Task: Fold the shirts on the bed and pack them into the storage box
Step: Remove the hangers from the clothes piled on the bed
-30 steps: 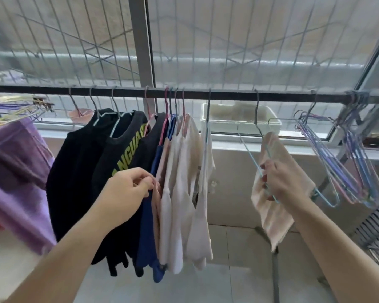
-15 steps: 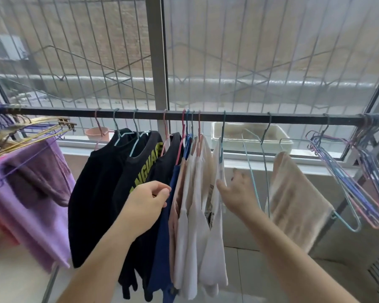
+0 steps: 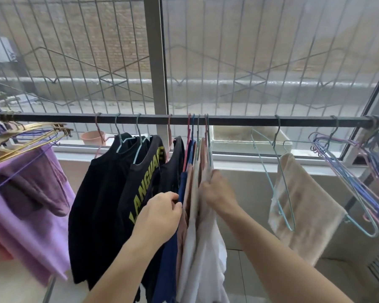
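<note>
A dark rail (image 3: 239, 120) runs across in front of the barred window, and everything hangs from it. At its middle, black shirts (image 3: 109, 193), one printed LANGUAGE, hang on hangers beside a blue shirt (image 3: 170, 259) and a tight bunch of pale shirts (image 3: 204, 248). The left hand (image 3: 160, 213) pinches the blue shirt's edge with curled fingers. The right hand (image 3: 217, 193) grips the outermost pale shirt near its shoulder, fingers tucked into the cloth. Further right along the rail a beige towel (image 3: 304, 204) drapes over a blue hanger, then a cluster of bare hangers (image 3: 359, 176). At the rail's left end hangs a purple garment (image 3: 31, 215).
</note>
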A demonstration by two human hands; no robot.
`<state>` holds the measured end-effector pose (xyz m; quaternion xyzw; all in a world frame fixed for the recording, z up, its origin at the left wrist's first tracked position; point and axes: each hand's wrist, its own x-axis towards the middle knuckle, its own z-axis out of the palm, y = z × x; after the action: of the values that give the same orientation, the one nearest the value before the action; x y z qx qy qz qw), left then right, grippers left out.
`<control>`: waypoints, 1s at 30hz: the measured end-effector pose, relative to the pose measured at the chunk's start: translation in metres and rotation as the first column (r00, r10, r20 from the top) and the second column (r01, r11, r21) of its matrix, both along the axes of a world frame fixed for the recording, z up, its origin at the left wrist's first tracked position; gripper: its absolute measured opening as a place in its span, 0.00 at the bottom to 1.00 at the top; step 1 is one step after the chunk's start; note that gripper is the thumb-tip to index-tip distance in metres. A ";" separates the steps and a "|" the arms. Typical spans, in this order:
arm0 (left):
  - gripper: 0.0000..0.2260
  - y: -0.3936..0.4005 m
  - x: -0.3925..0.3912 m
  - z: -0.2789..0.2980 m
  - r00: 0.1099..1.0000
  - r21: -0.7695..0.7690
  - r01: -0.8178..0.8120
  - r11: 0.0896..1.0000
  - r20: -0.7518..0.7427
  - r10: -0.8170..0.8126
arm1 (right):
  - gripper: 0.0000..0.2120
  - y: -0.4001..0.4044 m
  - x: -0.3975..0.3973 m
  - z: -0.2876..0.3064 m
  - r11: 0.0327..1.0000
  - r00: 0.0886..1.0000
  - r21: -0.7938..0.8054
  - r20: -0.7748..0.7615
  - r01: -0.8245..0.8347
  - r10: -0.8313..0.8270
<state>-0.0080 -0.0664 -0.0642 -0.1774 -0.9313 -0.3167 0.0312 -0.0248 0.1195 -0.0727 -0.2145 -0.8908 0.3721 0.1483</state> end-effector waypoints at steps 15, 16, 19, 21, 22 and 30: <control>0.22 0.124 -0.039 0.033 0.843 0.431 -0.011 0.902 0.490 -0.224 | 0.13 0.066 0.041 0.006 0.995 0.981 -0.043 -0.170 0.086 -0.092; 0.21 0.127 -0.038 0.033 0.798 0.537 -0.038 0.842 0.523 -0.298 | 0.13 0.066 0.042 0.006 0.996 0.976 -0.073 -0.204 0.055 -0.069; 0.16 0.136 -0.028 0.040 0.738 0.700 -0.022 0.714 0.493 -0.460 | 0.13 0.065 0.045 0.015 0.989 0.963 -0.136 -0.268 -0.052 0.014; 0.16 0.137 -0.021 0.054 0.706 0.742 0.024 0.670 0.462 -0.537 | 0.07 0.065 0.050 0.027 0.956 0.945 -0.263 -0.325 -0.129 0.038; 0.15 0.134 -0.017 0.062 0.674 0.764 0.039 0.644 0.455 -0.581 | 0.05 0.066 0.057 0.034 0.931 0.935 -0.323 -0.351 -0.170 0.049; 0.21 0.090 0.081 0.067 0.599 0.715 0.217 0.665 0.440 -0.669 | 0.17 0.044 0.169 0.042 0.605 0.890 -0.662 -0.409 -0.442 0.202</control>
<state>0.0733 0.0231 0.0027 -0.2706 -0.6455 -0.6289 -0.3385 0.1445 0.1636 -0.0310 -0.0324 -0.6534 0.7486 0.1081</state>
